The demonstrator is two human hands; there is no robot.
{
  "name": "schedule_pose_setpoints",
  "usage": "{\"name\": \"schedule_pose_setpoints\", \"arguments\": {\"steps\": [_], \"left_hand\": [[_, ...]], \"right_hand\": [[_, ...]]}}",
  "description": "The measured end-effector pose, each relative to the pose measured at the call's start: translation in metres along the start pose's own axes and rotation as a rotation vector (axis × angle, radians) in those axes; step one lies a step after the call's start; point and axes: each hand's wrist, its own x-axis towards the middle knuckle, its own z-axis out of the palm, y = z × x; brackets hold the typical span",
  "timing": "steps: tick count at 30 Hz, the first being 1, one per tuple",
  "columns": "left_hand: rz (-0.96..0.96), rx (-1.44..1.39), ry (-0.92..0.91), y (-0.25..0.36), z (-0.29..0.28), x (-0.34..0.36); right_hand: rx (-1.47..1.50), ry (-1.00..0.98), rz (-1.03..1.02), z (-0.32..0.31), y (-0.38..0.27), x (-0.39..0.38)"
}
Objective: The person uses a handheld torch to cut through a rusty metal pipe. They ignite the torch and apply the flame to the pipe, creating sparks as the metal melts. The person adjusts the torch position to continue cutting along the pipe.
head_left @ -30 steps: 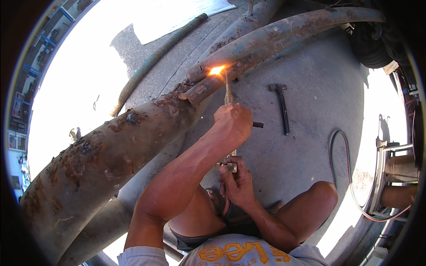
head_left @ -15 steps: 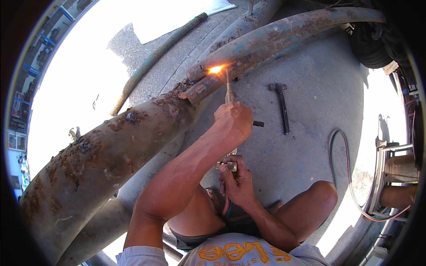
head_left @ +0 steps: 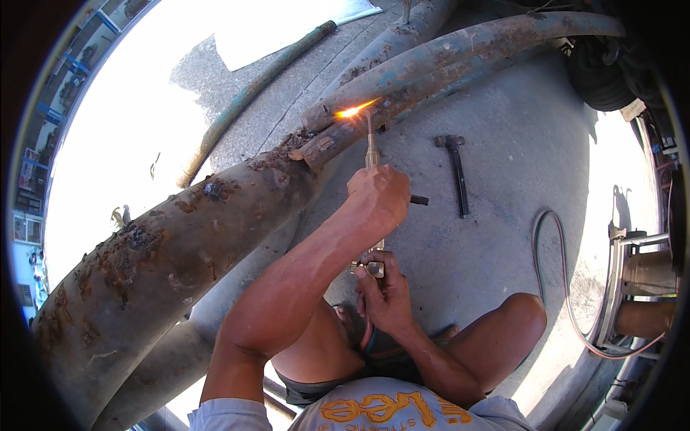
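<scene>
Nearest the body, the right hand (head_left: pixel 384 291) is clenched around the valve end of a slim brass-coloured cutting torch (head_left: pixel 371 154), with the fingers closed on the small metal fitting at its base. Above it, the left hand (head_left: pixel 377 195) is wrapped firmly around the middle of the torch shaft, so that the torch is grasped by both hands at once and runs upright from the lower grip, through the upper one, and out to its tip. Compared with a second ago, hardly anything has shifted: both hands are set as they were and the flame is held on the same spot, which suggests that the heating of that one point is being kept up steadily rather than moved along.

Just beyond the torch tip, an orange flame (head_left: pixel 351 110) is played against the long rusty curved steel pipe (head_left: pixel 180 244), at the place where a narrower bluish rusted pipe (head_left: pixel 460 43) meets it. To the right of the torch, a dark steel hammer (head_left: pixel 456 172) lies on the grey concrete floor (head_left: pixel 517 237), apart from both hands. Further right of the torch, thin red and green hoses (head_left: pixel 557 280) are looped across the floor
</scene>
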Motion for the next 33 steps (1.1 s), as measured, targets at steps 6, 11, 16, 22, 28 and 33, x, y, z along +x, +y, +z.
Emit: {"name": "schedule_pose_setpoints", "arguments": {"steps": [6, 11, 16, 22, 28, 33], "left_hand": [[0.011, 0.000, 0.008, 0.000, 0.001, -0.001], [0.009, -0.001, -0.009, -0.001, 0.001, 0.000], [-0.017, 0.001, -0.015, 0.001, 0.002, 0.000], [0.006, -0.014, -0.001, -0.004, 0.005, 0.001], [-0.015, -0.026, 0.009, -0.006, 0.008, 0.001], [0.005, -0.011, -0.012, -0.006, 0.006, 0.002]], "right_hand": [[-0.016, 0.012, -0.014, 0.001, 0.003, 0.000], [-0.054, 0.014, -0.062, 0.001, 0.006, 0.000], [-0.058, 0.013, -0.061, 0.001, 0.008, 0.000], [-0.116, 0.021, -0.092, 0.001, 0.012, 0.001], [-0.137, 0.016, -0.110, 0.001, 0.014, 0.002], [-0.115, 0.010, -0.104, 0.001, 0.016, 0.002]]}}
